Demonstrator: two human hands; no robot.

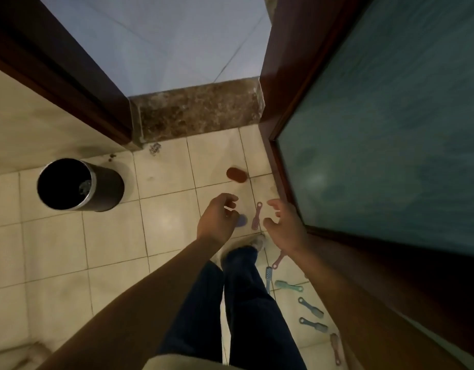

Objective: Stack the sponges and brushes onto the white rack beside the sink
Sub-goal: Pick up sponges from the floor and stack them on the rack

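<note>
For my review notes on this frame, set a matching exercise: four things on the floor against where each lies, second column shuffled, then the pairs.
Things
1. black bin
2. red-brown sponge
3. pink brush
4. blue sponge

Places
A. between the left hand and the right hand
B. partly hidden behind the left hand
C. standing far to the left, apart from the rest
D. beyond both hands, toward the stone threshold

Pairs: 1-C, 2-D, 3-A, 4-B

One head-worn view — wide, steeply down onto the floor (57, 249).
</note>
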